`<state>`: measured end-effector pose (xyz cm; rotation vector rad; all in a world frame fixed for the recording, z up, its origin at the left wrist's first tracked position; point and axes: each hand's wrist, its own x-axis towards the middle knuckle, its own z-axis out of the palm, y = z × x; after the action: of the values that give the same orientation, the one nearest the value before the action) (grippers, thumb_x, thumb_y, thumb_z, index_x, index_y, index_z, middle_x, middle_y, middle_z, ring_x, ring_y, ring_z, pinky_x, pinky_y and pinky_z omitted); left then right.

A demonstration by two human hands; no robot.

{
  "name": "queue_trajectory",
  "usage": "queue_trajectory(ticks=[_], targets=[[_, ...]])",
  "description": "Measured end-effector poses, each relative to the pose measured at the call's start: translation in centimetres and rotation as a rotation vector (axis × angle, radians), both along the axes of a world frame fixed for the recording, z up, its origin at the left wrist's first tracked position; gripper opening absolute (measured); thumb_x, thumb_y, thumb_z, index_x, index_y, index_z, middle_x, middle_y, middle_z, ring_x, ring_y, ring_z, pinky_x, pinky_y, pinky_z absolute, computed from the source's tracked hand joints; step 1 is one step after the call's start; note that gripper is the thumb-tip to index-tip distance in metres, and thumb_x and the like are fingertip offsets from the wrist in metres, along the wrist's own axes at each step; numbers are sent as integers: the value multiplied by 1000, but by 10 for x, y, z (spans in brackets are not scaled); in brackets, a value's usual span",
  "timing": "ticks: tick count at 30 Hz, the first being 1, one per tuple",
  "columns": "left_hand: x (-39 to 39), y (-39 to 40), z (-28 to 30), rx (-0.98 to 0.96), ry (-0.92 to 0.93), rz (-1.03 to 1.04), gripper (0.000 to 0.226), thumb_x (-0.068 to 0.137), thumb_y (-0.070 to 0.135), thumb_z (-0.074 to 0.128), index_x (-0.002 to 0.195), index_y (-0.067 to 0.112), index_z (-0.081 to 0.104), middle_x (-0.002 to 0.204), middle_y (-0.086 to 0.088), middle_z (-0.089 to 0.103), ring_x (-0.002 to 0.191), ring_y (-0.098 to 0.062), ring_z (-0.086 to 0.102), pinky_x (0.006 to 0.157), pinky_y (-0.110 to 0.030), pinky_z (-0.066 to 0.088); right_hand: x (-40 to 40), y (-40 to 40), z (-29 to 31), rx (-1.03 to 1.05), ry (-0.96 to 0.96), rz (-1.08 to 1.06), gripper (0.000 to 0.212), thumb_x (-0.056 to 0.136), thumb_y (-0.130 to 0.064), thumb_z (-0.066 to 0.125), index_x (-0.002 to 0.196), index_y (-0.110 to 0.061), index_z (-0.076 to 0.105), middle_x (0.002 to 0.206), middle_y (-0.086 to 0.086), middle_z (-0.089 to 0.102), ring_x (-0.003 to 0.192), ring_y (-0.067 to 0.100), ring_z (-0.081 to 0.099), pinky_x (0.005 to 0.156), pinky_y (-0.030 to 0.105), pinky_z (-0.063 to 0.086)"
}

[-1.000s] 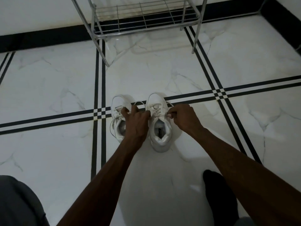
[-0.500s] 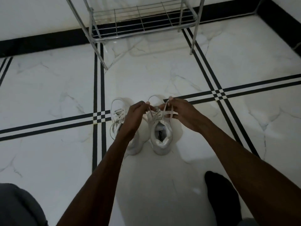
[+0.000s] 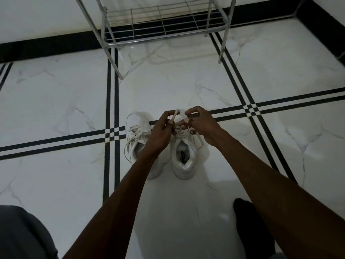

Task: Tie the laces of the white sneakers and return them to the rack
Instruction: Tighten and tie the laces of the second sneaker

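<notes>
We have the 2 white sneakers on the marble floor (image 3: 56, 101), side by side with toes pointing far, toward the wire rack (image 3: 164, 25) against the wall. Our left hand (image 3: 162, 129) and right hand (image 3: 201, 124) meet over the tongue of the right sneaker (image 3: 183, 156), fingers of each pinched together on a strand of its laces (image 3: 175, 114), which arches between them. The left sneaker (image 3: 136, 135) sits just beside it, its laces lying loose and, we judge, not yet tied. The risk from here is that a loop slips out of a pinch before the knot is drawn tight, since the strands are thin and held only at the fingertips; a hard pull could also drag the light shoe across the smooth floor. The dim light makes the crossing of the laces hard to read, our left wrist covers part of the left sneaker, and the rack's upper part is cut off.
</notes>
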<state>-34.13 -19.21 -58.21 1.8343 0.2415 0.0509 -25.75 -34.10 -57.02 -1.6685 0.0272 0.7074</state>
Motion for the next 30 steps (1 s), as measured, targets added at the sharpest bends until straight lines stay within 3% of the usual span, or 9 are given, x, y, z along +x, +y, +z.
queue_trajectory(ticks=[4,8,11,16,18,22,25,27,30], targets=[[5,1,7,79,-39,-36,25,107,10,45,126,14,60,89,-10,74,75,-18,71,70,-25,55,4,2,-3,-37,-61,18,16,81,-12,79,95,-6,76,88,13,77,79,22,73,64,29,56],[7,2,6,77,-4,21,10,102,10,53,110,12,48,83,-13,77,71,-34,73,61,-44,55,6,-1,-7,51,-51,175,22,86,-10,74,106,-3,76,98,16,77,95,28,74,88,35,59],[6,1,3,24,18,84,20,99,7,58,111,10,42,82,-15,78,68,-28,74,63,-46,58,5,-2,-5,113,1,193,29,84,-15,77,111,-4,75,102,14,77,91,18,71,83,28,56],[6,2,-2,-85,85,105,30,99,13,65,115,8,40,89,-14,80,75,-21,75,76,-38,57,0,11,-6,205,80,-34,27,90,-16,71,109,3,72,89,18,72,78,22,65,65,21,58],[9,7,-6,-124,136,157,29,98,11,67,110,10,40,89,-13,80,78,-19,75,82,-38,55,0,8,-4,215,71,2,24,91,-14,69,108,4,72,91,17,72,78,18,68,64,19,56],[11,13,-12,-120,193,213,27,90,-1,69,97,16,48,88,-14,76,88,-31,72,82,-47,56,11,-12,2,-141,-255,362,20,86,-18,75,103,-8,78,95,10,78,78,12,73,72,22,57],[9,11,-11,-135,178,164,18,92,9,68,101,11,52,89,-15,79,91,-34,77,86,-50,58,21,-9,4,-446,-579,522,21,78,-24,82,97,-14,81,92,4,79,67,2,67,63,6,48],[8,8,-10,-149,149,165,15,94,16,63,107,11,58,92,-15,80,86,-26,78,80,-41,59,20,-1,3,-471,-726,482,20,74,-22,83,92,-12,82,89,6,79,67,6,66,58,6,43],[7,7,-6,-209,151,172,25,101,6,48,123,7,59,103,-14,79,82,-12,76,72,-19,55,10,8,-5,-407,-827,310,13,72,-19,84,81,-10,81,78,7,77,66,15,68,63,21,53]])
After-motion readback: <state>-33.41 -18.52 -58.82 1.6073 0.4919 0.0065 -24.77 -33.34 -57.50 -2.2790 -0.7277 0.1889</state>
